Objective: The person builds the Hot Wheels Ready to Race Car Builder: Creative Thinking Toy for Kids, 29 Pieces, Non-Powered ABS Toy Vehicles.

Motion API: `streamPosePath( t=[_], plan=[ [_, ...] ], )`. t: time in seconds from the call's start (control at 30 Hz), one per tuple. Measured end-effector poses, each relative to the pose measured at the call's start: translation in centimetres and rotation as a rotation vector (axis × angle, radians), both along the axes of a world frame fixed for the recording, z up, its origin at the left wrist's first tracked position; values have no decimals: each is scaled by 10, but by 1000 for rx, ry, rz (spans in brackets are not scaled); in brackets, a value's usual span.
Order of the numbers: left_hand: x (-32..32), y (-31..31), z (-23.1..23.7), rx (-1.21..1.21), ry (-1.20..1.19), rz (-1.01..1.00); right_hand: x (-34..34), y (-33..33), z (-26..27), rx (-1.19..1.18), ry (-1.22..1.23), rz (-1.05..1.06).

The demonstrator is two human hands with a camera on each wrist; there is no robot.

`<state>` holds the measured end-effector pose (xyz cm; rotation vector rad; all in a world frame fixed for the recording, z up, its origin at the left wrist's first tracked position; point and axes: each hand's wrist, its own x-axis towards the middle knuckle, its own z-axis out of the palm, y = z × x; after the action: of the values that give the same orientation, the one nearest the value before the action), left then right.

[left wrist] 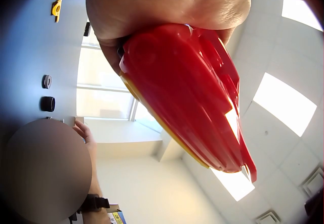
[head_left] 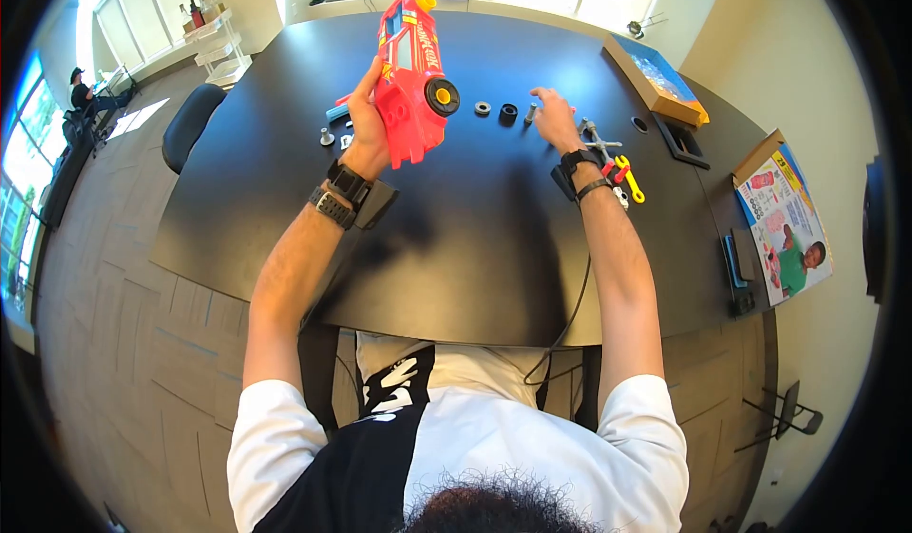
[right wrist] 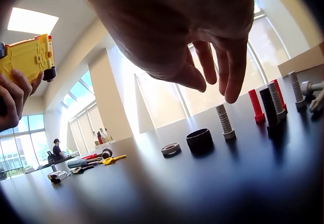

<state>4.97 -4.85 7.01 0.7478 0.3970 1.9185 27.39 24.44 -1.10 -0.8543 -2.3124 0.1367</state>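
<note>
My left hand [head_left: 368, 134] grips a red toy car [head_left: 418, 105] and holds it raised over the left part of the table. The car has a black wheel with a yellow hub, and its yellow underside [right wrist: 25, 57] shows in the right wrist view. My right hand [right wrist: 202, 36] hangs above a grey toy bolt [right wrist: 226, 124] that stands upright. Its fingers point down, with the fingertips just over the bolt's top and nothing between them. A black ring [right wrist: 200, 142] and a flatter grey ring [right wrist: 171, 149] lie beside that bolt.
Right of the bolt stand several more bolts, among them a red one [right wrist: 256, 106]. A cross-shaped wrench [head_left: 600, 143] and a yellow wrench [head_left: 631, 181] lie near my right wrist. Several toy tools [right wrist: 91, 160] lie further left. An open box [head_left: 655, 77] and a printed box [head_left: 784, 219] border the right side.
</note>
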Motion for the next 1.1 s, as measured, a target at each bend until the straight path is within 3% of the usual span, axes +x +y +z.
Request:
streamPosePath(
  t=[0.17,0.3,0.37,0.63,0.7,0.73,0.8,0.83,0.9,0.93,1.0,1.1],
  plan=[
    [-5,2,-2,-8,39,31,10,-8,7,81,-246,-296],
    [-6,1,-3,4,46,7,24,4,-9,141,-437,-271],
    [-4,2,-4,-10,16,10,29,12,-23,83,-355,-272],
    [3,1,0,-10,19,7,48,2,-13,-76,-659,-245],
    [4,2,0,-11,14,4,49,-11,2,-270,-501,-60],
    [4,2,-1,-5,13,-10,49,-22,12,-269,-500,-61],
    [5,3,-1,0,12,-26,46,-53,36,-232,-159,74],
    [6,3,-1,-5,14,-16,44,-68,49,-233,-158,72],
    [9,3,0,-12,17,-10,40,-98,76,-377,142,174],
    [10,3,1,-13,14,-2,39,-113,89,-377,144,172],
    [13,2,2,-15,12,5,37,-142,110,-492,428,415],
    [15,3,4,-12,33,18,31,-180,132,-511,589,576]
  ],
)
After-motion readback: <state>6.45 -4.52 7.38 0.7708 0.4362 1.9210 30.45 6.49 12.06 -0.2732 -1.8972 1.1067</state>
